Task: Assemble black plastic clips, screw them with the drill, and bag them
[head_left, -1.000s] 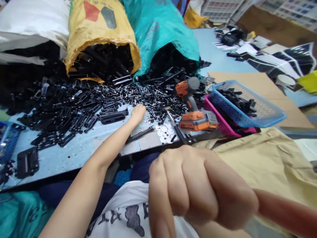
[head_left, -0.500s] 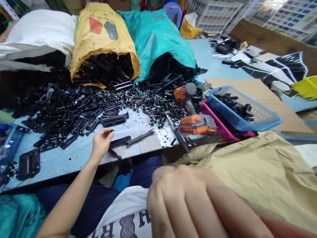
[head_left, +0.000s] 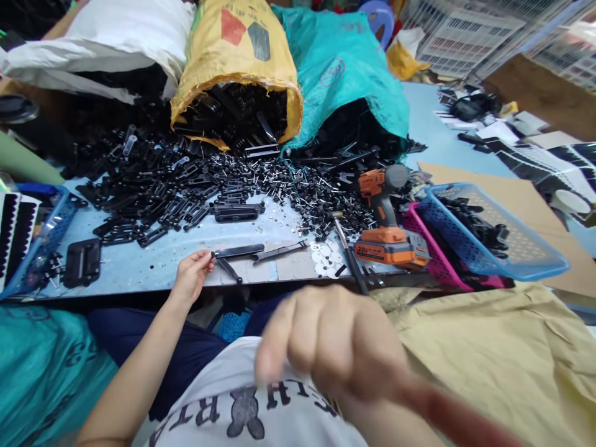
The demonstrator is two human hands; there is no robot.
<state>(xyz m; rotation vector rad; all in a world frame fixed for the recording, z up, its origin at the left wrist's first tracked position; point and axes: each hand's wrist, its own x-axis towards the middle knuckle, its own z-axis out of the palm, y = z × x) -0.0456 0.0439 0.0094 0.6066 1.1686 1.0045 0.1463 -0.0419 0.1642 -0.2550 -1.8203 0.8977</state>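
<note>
My left hand (head_left: 195,273) is at the table's front edge, thumb and fingers pinched on a small black part (head_left: 213,254) at the left end of a flat black bar (head_left: 239,251). A second, shorter black bar (head_left: 228,269) slants down from that same end. To the right lies an open-ended wrench (head_left: 282,251). Large and close to the camera, my right hand (head_left: 335,341) is curled with its knuckles up, slightly blurred; what its fingers hold, if anything, is hidden. Beyond it a hammer (head_left: 349,254) lies beside an orange cordless drill (head_left: 384,217).
White, yellow (head_left: 237,68) and teal (head_left: 344,68) sacks spill black parts and screws across the back. A blue basket (head_left: 493,230) overlaps a pink one (head_left: 437,261) on the right. Another blue basket (head_left: 51,230) and a black block (head_left: 82,262) sit left. Brown cloth (head_left: 512,354) hangs at front right.
The view has shifted, so the table appears further right. My left hand has come down to the bar's end with the small black part. My right hand has moved and turned in the foreground.
</note>
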